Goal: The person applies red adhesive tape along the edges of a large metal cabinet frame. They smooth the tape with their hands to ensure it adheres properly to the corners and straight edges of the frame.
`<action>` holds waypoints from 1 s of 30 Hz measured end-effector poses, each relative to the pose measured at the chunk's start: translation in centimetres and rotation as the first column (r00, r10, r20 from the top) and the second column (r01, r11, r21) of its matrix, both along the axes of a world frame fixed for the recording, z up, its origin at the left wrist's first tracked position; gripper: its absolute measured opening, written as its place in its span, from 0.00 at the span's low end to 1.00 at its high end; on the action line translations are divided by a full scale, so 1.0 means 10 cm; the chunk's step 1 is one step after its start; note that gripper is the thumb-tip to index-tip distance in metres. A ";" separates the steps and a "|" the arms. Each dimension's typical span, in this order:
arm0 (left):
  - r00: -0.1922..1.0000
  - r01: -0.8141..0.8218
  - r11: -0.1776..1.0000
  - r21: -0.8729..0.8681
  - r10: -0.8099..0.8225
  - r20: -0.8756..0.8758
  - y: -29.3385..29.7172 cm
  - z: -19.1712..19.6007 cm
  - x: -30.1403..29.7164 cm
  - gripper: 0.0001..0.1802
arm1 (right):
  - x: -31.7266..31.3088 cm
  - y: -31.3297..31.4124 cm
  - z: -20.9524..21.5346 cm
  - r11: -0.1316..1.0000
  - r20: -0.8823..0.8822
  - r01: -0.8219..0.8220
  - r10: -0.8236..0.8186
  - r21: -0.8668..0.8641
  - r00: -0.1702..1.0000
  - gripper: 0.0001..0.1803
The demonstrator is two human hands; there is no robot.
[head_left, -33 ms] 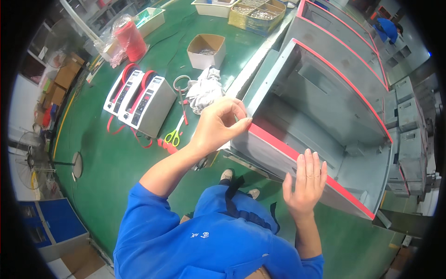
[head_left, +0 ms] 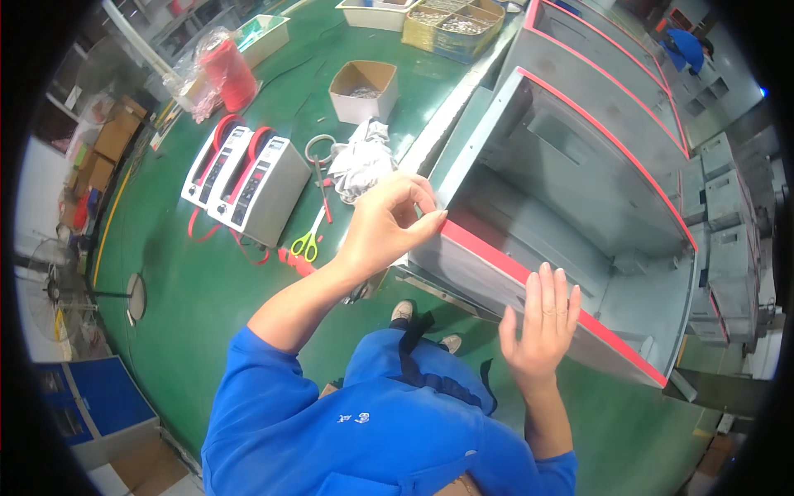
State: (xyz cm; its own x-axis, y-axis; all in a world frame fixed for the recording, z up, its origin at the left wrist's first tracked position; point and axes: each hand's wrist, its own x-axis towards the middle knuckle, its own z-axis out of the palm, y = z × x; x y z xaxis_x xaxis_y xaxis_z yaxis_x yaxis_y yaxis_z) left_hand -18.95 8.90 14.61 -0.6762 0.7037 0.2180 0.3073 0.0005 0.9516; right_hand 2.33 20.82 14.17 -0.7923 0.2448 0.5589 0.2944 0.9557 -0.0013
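L hand (head_left: 389, 219) at near L corner of the grey metal box (head_left: 616, 194), thumb & forefinger tips pinched tog on the end of the red tape (head_left: 488, 252). Tape runs along box's near top edge, passing by the R hand (head_left: 542, 326), which is open: fingers straight & close tog, thumb apart, laid against the taped edge approx midway. Off to the L: scissors (head_left: 304, 246) w/ yellow handles, white cloth (head_left: 364, 161), 2 tape machines (head_left: 265, 194) side by side, carton (head_left: 364, 106) w/ small parts inside

Left fingers (head_left: 420, 195) — pinched, right fingers (head_left: 547, 304) — extended
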 end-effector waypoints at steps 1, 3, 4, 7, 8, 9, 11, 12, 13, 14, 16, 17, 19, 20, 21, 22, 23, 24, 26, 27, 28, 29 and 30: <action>0.998 -0.037 0.999 0.015 0.036 0.053 0.01 0.03 0.01 0.11 | -0.05 -0.03 0.01 1.000 0.000 -0.019 0.019 -0.009 1.000 0.23; 0.991 -0.087 0.990 0.109 0.075 0.109 0.03 -0.05 -0.03 0.20 | -0.21 -0.12 0.02 0.998 -0.008 -0.056 0.055 -0.035 0.998 0.23; 0.989 -0.114 0.982 0.154 0.097 0.114 0.03 -0.17 -0.09 0.18 | -0.32 -0.18 0.04 0.993 -0.011 -0.102 0.102 -0.054 0.995 0.25; 0.937 -0.136 0.989 0.053 0.111 0.332 0.02 -0.27 -0.19 0.13 | -0.72 -0.31 0.01 0.979 -0.052 -0.187 0.183 -0.083 0.982 0.27; 0.956 -0.128 0.991 0.048 0.110 0.271 0.01 -0.29 -0.19 0.12 | -0.84 -0.37 -0.02 0.964 -0.103 -0.223 0.210 -0.142 0.972 0.26; 0.979 -0.178 0.984 -0.017 0.179 0.102 0.02 -0.25 -0.18 0.13 | -0.92 -0.42 -0.05 0.952 -0.150 -0.239 0.212 -0.191 0.966 0.26; 0.965 -0.245 0.961 0.127 0.229 0.127 0.03 -0.24 -0.15 0.10 | -1.02 -0.50 -0.11 0.955 -0.176 -0.247 0.218 -0.165 0.960 0.25; 0.958 -0.227 0.967 0.115 0.243 -0.154 0.03 -0.28 -0.20 0.10 | -1.00 -0.49 -0.11 0.954 -0.196 -0.246 0.211 -0.172 0.958 0.24; 0.970 -0.231 0.963 0.141 0.239 -0.037 0.01 -0.33 -0.23 0.10 | -0.96 -0.48 -0.08 0.950 -0.221 -0.259 0.218 -0.176 0.951 0.24; 0.976 -0.194 0.967 0.166 0.208 -0.072 0.06 -0.32 -0.22 0.10 | -0.87 -0.46 -0.08 0.965 -0.231 -0.201 0.159 -0.169 0.960 0.23; 0.984 -0.078 0.969 0.234 0.112 -0.140 0.14 -0.28 -0.27 0.10 | -0.57 -0.33 -0.06 0.984 -0.235 -0.130 0.099 -0.119 0.967 0.24; 0.983 0.003 0.960 0.280 0.048 -0.175 0.19 -0.27 -0.34 0.10 | -0.37 -0.23 -0.07 0.990 -0.226 -0.063 0.033 -0.126 0.974 0.24; 0.954 0.144 0.957 0.250 -0.067 -0.292 0.32 -0.27 -0.45 0.12 | 0.17 -0.01 -0.13 0.986 -0.238 0.086 -0.118 -0.140 0.964 0.22; 0.939 0.166 0.963 0.212 -0.089 -0.331 0.39 -0.24 -0.47 0.13 | 0.50 0.17 -0.20 0.983 -0.239 0.157 -0.176 -0.096 0.955 0.20; 0.924 0.184 0.967 0.175 -0.109 -0.367 0.46 -0.21 -0.47 0.14 | 0.87 0.30 -0.20 0.947 -0.145 0.321 -0.320 -0.015 0.936 0.19; 0.889 0.291 0.949 0.120 -0.222 -0.401 0.51 -0.15 -0.49 0.14 | 1.21 0.48 -0.18 0.905 -0.159 0.425 -0.416 0.026 0.895 0.19; 0.839 0.400 0.914 0.063 -0.338 -0.427 0.60 -0.07 -0.50 0.14 | 1.54 0.65 -0.15 0.845 -0.204 0.534 -0.523 0.002 0.828 0.18; 0.772 0.508 0.861 0.004 -0.453 -0.446 0.70 -0.01 -0.50 0.14 | 1.96 0.85 -0.24 0.747 -0.232 0.659 -0.628 0.089 0.743 0.18; 0.635 0.579 0.813 -0.066 -0.500 -0.589 0.84 0.06 -0.50 0.15 | 2.48 1.12 -0.29 0.552 -0.286 0.833 -0.804 -0.034 0.521 0.17; 0.558 0.602 0.791 -0.112 -0.516 -0.650 0.87 0.09 -0.50 0.16 | 2.59 1.21 -0.29 0.484 -0.240 0.843 -0.869 -0.233 0.433 0.19; 0.629 0.570 0.819 -0.067 -0.488 -0.606 0.88 0.03 -0.48 0.16 | 2.54 1.26 -0.24 0.480 -0.301 0.741 -0.876 -0.469 0.377 0.19; 0.637 0.557 0.828 -0.064 -0.475 -0.607 0.87 0.01 -0.46 0.16 | 2.42 1.34 -0.22 0.468 -0.346 0.576 -0.883 -0.670 0.316 0.19; 0.646 0.541 0.839 -0.060 -0.461 -0.608 0.86 0.01 -0.46 0.16 | 2.30 1.43 -0.31 0.545 -0.448 0.562 -0.837 -0.623 0.315 0.19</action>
